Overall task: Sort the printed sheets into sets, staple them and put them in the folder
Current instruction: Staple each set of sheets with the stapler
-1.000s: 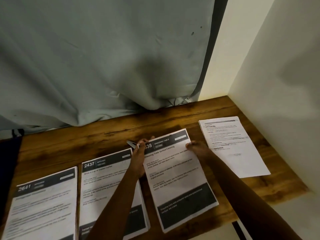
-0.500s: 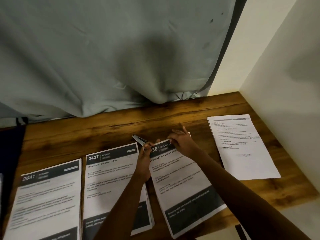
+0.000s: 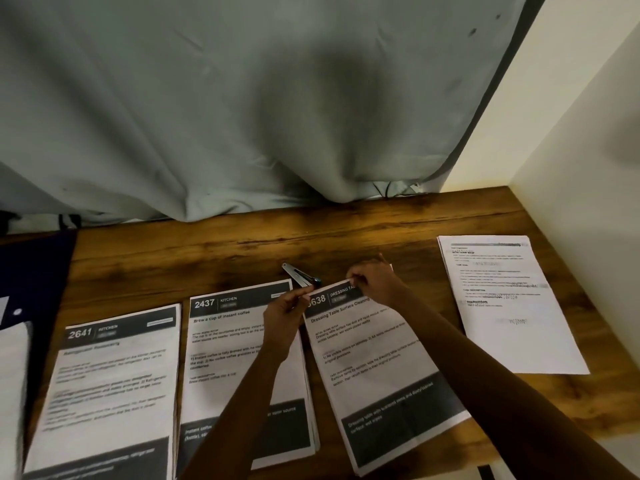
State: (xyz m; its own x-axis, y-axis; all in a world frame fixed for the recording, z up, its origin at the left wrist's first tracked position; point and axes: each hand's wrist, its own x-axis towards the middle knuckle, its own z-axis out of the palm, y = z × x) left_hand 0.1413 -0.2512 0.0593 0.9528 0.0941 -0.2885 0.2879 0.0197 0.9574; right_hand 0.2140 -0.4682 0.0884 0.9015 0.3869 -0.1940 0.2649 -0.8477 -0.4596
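Observation:
Three stacks of printed sheets lie side by side on the wooden table (image 3: 214,258): "2641" (image 3: 110,382), "2437 Kitchen" (image 3: 225,341) and the "Dressing Table" set (image 3: 377,368). My left hand (image 3: 282,318) grips a small metal stapler (image 3: 301,276) at the top left corner of the Dressing Table set. My right hand (image 3: 375,284) pinches the top edge of that set, just right of the stapler. A fourth stack of plain text sheets (image 3: 509,306) lies apart at the right.
A grey curtain (image 3: 242,116) hangs down onto the back of the table. White walls (image 3: 571,133) close the right side. A dark blue flat thing (image 3: 31,271) and a white sheet (image 3: 10,393) sit at the far left.
My right hand slid from the set's right edge up and left to its top edge, close to the stapler. My left hand kept the stapler at the corner.

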